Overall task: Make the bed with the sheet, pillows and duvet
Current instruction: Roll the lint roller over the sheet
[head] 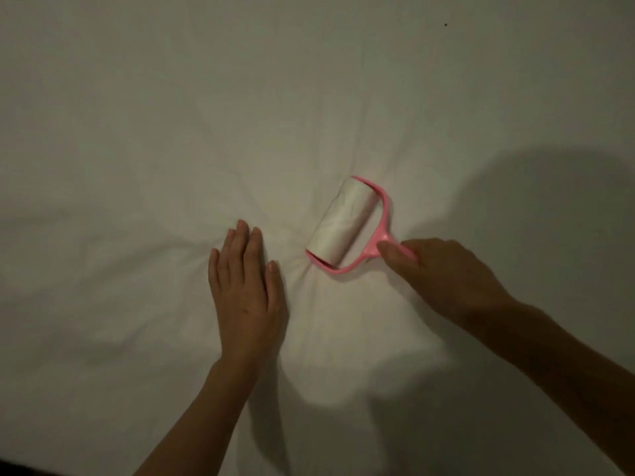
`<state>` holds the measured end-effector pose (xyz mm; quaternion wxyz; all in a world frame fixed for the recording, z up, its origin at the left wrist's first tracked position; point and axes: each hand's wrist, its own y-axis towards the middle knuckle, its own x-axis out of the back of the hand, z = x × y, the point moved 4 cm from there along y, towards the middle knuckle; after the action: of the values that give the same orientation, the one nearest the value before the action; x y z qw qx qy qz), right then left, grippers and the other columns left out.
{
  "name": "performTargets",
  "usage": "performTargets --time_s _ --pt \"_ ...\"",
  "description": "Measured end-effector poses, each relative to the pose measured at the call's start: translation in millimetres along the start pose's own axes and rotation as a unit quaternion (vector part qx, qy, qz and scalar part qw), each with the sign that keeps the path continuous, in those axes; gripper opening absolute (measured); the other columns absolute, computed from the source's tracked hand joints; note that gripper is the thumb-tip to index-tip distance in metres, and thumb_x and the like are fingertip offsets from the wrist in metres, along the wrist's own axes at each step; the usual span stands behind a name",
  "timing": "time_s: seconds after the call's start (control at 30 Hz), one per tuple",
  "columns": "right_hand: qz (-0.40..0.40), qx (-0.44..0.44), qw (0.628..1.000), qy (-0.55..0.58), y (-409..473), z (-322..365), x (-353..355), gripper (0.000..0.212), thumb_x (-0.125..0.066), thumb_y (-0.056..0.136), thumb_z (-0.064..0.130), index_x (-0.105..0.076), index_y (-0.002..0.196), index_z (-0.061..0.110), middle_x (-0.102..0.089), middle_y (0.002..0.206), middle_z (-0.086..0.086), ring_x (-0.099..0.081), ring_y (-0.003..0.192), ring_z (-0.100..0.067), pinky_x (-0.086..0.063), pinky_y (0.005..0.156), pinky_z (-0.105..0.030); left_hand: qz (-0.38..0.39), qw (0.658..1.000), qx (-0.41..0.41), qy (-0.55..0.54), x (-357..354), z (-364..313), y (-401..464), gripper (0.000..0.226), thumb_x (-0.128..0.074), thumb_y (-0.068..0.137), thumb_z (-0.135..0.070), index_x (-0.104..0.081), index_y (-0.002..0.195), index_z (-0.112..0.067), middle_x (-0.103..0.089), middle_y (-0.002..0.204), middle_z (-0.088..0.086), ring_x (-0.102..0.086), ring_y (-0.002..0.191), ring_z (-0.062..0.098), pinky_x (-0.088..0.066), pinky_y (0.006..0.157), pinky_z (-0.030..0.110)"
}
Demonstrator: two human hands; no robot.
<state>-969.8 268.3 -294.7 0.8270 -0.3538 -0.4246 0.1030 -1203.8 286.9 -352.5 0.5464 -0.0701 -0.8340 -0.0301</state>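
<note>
White sheet [171,115] fills nearly the whole head view, spread over the bed, dim light. Creases radiate out from a puckered spot between the two hands. Small dark speck [446,24] on the sheet, far upper right, well apart from everything else.

Left hand [245,290] lies flat, palm down on the sheet, fingers straight and close together, holding nothing. It sits just left of the pucker.

Right hand [443,273] grips the pink handle of a lint roller [347,223], fingers curled round the handle, index finger stretched along it toward the fork. Handle end is hidden under the hand. The roller's white drum rests on the sheet, tilted diagonally, near end toward the left hand, far end up and right. Pink frame wraps both drum ends.

Roller is just beside the left hand, not touching it.

Large shadow on the sheet at right, above the right forearm; another falls between the two forearms at bottom. Dark strip at bottom left corner, cannot tell what it is. No pillows or duvet identifiable.
</note>
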Motion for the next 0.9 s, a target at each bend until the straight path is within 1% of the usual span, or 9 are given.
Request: performTargets --time_s 0.07,0.23,0.3,0.37,0.6,0.7,0.77,0.83,0.9 --pt "0.006 -0.006 1.000 -0.019 3.7 -3.5 -2.8 0.062 -0.024 0.084 0.072 -0.054 0.067 0.021 -0.055 0.070 0.003 -0.052 0.067 -0.017 -0.035 0.059 -0.031 0.010 1.000 -0.004 -0.001 -0.1 0.7 -0.4 0.047 -0.036 0.096 -0.020 -0.041 0.139 -0.003 -0.034 0.151 0.012 -0.026 0.142 0.022 -0.011 0.119 0.041" --pt "0.008 -0.044 0.997 -0.058 -28.2 -59.4 21.3 0.081 -0.013 0.067 0.086 -0.066 0.082 0.027 -0.064 0.083 0.001 -0.057 0.076 -0.018 -0.041 0.068 -0.033 0.033 0.999 -0.024 0.004 3.6 3.9 -0.2 0.050 -0.034 0.097 -0.024 -0.039 0.142 -0.003 -0.031 0.152 0.012 -0.023 0.143 0.022 -0.009 0.119 0.039" --pt "0.016 -0.082 0.992 -0.093 -51.4 -85.2 31.3 0.092 -0.003 0.061 0.096 -0.066 0.080 0.031 -0.065 0.080 0.004 -0.058 0.073 -0.013 -0.044 0.067 -0.031 0.034 0.999 -0.022 0.012 3.1 2.7 -1.7 0.052 -0.033 0.096 -0.026 -0.038 0.143 -0.003 -0.030 0.153 0.012 -0.022 0.143 0.022 -0.009 0.119 0.039" --pt "0.011 -0.099 0.987 -0.125 -63.4 -96.2 36.5 0.095 0.003 0.058 0.094 -0.065 0.079 0.033 -0.063 0.076 0.008 -0.057 0.071 -0.010 -0.045 0.066 -0.030 0.033 0.999 -0.017 0.017 2.7 0.1 -2.9 0.053 -0.033 0.096 -0.026 -0.036 0.143 -0.002 -0.029 0.153 0.013 -0.022 0.143 0.023 -0.007 0.119 0.038" --pt "0.013 -0.032 0.997 -0.074 -0.2 -12.7 9.7 0.064 -0.025 0.088 0.071 -0.058 0.076 0.017 -0.056 0.076 -0.001 -0.053 0.074 -0.021 -0.034 0.064 -0.031 0.029 0.999 -0.022 0.001 2.0 2.5 -2.2 0.049 -0.031 0.097 -0.014 -0.035 0.144 -0.002 -0.029 0.153 0.013 -0.022 0.143 0.022 -0.007 0.120 0.037" --pt "-0.005 0.027 0.999 -0.036 35.6 39.7 -6.7 0.054 -0.028 0.092 0.067 -0.050 0.075 0.020 -0.054 0.080 -0.003 -0.052 0.077 -0.023 -0.036 0.067 -0.030 0.032 0.999 -0.023 -0.029 0.9 4.8 -2.4 0.049 -0.032 0.096 -0.007 -0.032 0.145 -0.001 -0.028 0.154 0.012 -0.021 0.144 0.020 -0.007 0.120 0.038" --pt "-0.012 0.059 0.998 -0.025 49.8 61.8 -11.9 0.056 -0.027 0.094 0.065 -0.049 0.074 0.017 -0.054 0.074 -0.002 -0.053 0.069 -0.020 -0.036 0.059 -0.028 0.034 0.998 -0.023 -0.042 1.1 5.5 -1.9 0.050 -0.030 0.097 -0.008 -0.029 0.146 -0.003 -0.027 0.154 0.011 -0.020 0.144 0.018 -0.007 0.120 0.038" --pt "-0.012 0.063 0.998 -0.018 49.8 59.2 -11.4 0.056 -0.027 0.094 0.066 -0.046 0.068 0.020 -0.053 0.070 -0.001 -0.053 0.065 -0.018 -0.034 0.056 -0.027 0.039 0.998 -0.023 -0.041 1.4 5.1 -2.2 0.049 -0.031 0.098 -0.011 -0.029 0.146 -0.003 -0.026 0.155 0.010 -0.019 0.145 0.017 -0.006 0.120 0.037" --pt "-0.018 0.048 0.999 -0.018 37.1 34.8 -5.4 0.057 -0.028 0.090 0.070 -0.044 0.063 0.023 -0.054 0.071 -0.002 -0.053 0.071 -0.023 -0.034 0.062 -0.031 0.038 0.999 -0.018 -0.032 3.0 3.3 -1.8 0.048 -0.033 0.098 -0.014 -0.032 0.145 -0.002 -0.026 0.154 0.011 -0.020 0.144 0.019 -0.005 0.120 0.036"
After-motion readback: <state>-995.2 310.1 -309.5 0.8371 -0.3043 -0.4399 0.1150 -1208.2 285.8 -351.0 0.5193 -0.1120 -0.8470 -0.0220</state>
